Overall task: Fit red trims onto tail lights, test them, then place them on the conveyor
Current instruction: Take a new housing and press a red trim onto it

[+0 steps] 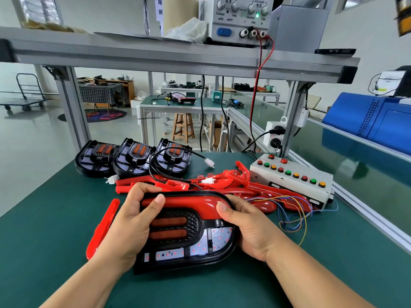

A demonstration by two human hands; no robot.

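We grip the tail light [184, 232] over the table [55, 207], left hand [131, 218] and right hand [246, 227] curled round its ends, thumbs pressing the red trim [184, 202] along its top edge (likely to seat it evenly); spare trims [222, 181] lie just behind.

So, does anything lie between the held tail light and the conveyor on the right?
Partly. Loose wires lie just right of the tail light, with the button box and spare trims behind them; the conveyor lies beyond. Lifting over should clear them.
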